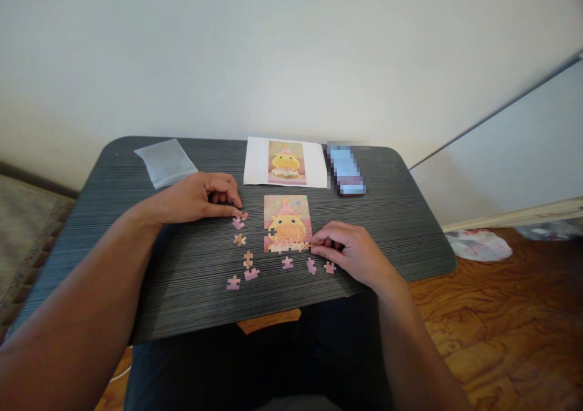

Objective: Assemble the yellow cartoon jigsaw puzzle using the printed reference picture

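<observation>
The joined jigsaw (286,217) lay flat between my two hands, its lower right corner by the fingertips of my right hand (350,245). There my thumb and forefinger were drawn nearly together at an edge piece (306,246); whether they pinched it or merely touched it, I couldn't tell. The fingers of my left hand (204,197) were curled, thumb and forefinger tips close beside a small pinkish piece (245,215); I couldn't tell whether they gripped it.

Each piece seemed very light and stiff, probably card, perhaps slick on its printed face, with narrow knobs that might bend if forced. I judged the cut sides the best hold, thumb against fingertip. The joined part seemed likely to come apart if lifted by one edge.

It showed a round yellow character with dark eyes and a pink hat. A dark gap broke the side toward my left fingers, and its near edge was notched. More loose pieces (287,263), pink and tan, lay scattered on my side of both hands' fingertips. Straight beyond the jigsaw, past my fingers, a printed sheet (255,163) carried a matching picture.
</observation>
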Demonstrator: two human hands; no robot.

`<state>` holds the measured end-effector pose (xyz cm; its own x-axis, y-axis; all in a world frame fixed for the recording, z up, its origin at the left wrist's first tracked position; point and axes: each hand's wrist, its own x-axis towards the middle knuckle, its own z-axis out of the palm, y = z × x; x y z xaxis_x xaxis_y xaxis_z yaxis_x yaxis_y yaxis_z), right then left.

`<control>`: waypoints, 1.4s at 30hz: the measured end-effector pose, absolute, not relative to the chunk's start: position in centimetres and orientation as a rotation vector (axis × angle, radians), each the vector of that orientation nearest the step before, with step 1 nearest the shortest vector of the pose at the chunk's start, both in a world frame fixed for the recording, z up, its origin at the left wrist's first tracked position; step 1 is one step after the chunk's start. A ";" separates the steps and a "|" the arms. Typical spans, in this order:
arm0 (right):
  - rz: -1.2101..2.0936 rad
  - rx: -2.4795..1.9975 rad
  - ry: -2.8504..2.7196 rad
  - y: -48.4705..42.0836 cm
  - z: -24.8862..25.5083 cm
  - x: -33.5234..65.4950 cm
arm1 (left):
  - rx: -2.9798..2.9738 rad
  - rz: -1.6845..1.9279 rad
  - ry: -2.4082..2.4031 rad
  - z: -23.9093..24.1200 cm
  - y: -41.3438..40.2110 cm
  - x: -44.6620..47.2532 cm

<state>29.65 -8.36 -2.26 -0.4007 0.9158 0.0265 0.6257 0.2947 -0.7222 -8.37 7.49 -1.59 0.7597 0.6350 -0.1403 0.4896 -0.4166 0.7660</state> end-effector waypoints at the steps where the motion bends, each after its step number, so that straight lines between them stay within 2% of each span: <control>1: 0.890 -1.375 -2.126 -8.4 -2.3 29.7 | 2.100 0.217 0.842 -1.6 7.5 -8.4; 26: 0.809 -1.324 -2.086 -8.3 -2.5 29.8 | 2.158 0.265 0.896 -0.9 7.0 -7.8; 31: 0.903 -1.339 -1.951 -9.0 -2.0 29.8 | 2.136 0.276 0.887 -0.9 6.9 -7.8; 37: 1.211 -1.269 -1.621 -10.4 -1.5 29.4 | 2.160 0.293 0.896 -0.9 6.9 -7.7; 42: 1.194 -1.279 -1.650 -11.4 -0.3 28.6 | 2.155 0.301 0.879 -1.0 7.0 -7.8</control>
<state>28.64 -11.38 -0.31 -0.2484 0.9687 0.0008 0.3018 0.0782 -0.9502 -7.81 7.03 -1.04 0.7334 0.6765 -0.0672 0.4938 -0.4620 0.7367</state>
